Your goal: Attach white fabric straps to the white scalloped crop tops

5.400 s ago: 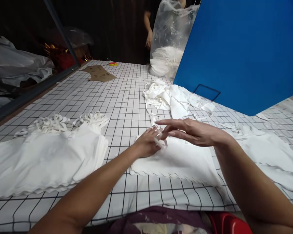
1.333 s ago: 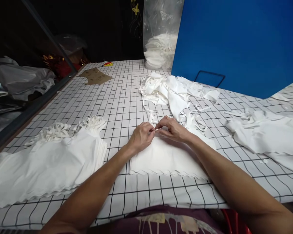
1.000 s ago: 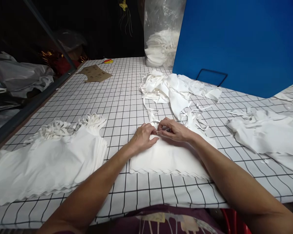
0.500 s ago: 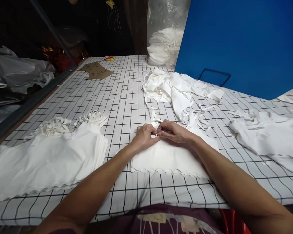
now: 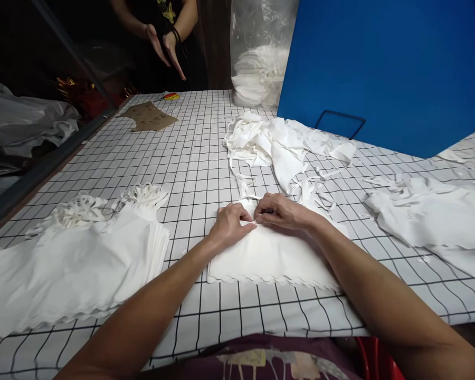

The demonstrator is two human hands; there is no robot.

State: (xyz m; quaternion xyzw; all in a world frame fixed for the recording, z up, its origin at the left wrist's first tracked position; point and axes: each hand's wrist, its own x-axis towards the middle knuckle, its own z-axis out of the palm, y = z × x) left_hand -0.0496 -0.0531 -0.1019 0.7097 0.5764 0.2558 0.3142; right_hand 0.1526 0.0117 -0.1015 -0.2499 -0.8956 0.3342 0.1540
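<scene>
In front of me lies a stack of white strappy tops (image 5: 271,258), flat, with scalloped hems towards me and straps pointing away. My left hand (image 5: 230,224) rests on the neckline edge, thumb and fingers pinching the cloth there. Close beside it, my right hand (image 5: 283,212) is closed in a pinch at the same edge. A tiny white bit shows between the fingertips, too small to make out. Just beyond the hands is a loose heap of white garments (image 5: 285,142) with trailing straps.
A neat pile of white tops (image 5: 91,258) lies at left, and more white garments (image 5: 431,216) at right. A blue board (image 5: 380,68), plastic bag (image 5: 257,74), brown card pattern (image 5: 148,116) and red-yellow scissors (image 5: 171,96) sit farther back. Another person's hands (image 5: 168,47) are beyond the table.
Another person's arms and hands have come into view beyond the table. The view has shifted slightly to the right. My hands keep nearly the same pinch on the neckline.
</scene>
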